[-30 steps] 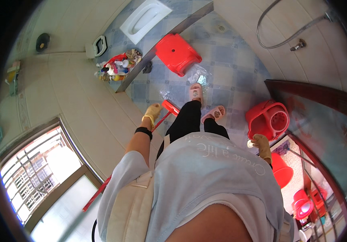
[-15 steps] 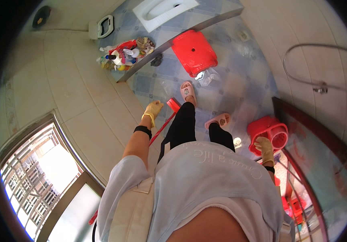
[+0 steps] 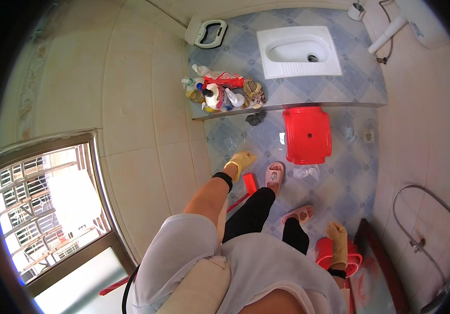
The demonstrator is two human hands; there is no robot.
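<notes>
My left hand [image 3: 240, 161], in a yellow glove with a black cuff, hangs with its fingers loosely spread just above the red head of a long-handled tool [image 3: 249, 184]. The tool's red handle runs back past my leg. My right hand [image 3: 337, 239], also in a yellow glove, is lowered over a red bucket [image 3: 323, 255] on the floor; the glove hides any grip on it. Pink slippers [image 3: 274, 175] are on my feet, which stand on the blue patterned floor tiles [image 3: 340, 183].
A red plastic stool [image 3: 307, 134] stands ahead of my feet below a raised step. On the step are a white squat toilet [image 3: 298, 51] and a cluster of cleaning bottles [image 3: 219, 93]. A window [image 3: 52, 204] is at the left, a hose [image 3: 418, 209] on the right wall.
The view has swung, so the toilet, the bottles and the stool now sit near the middle. My hands stay low at my sides, by the red tool and the bucket.
</notes>
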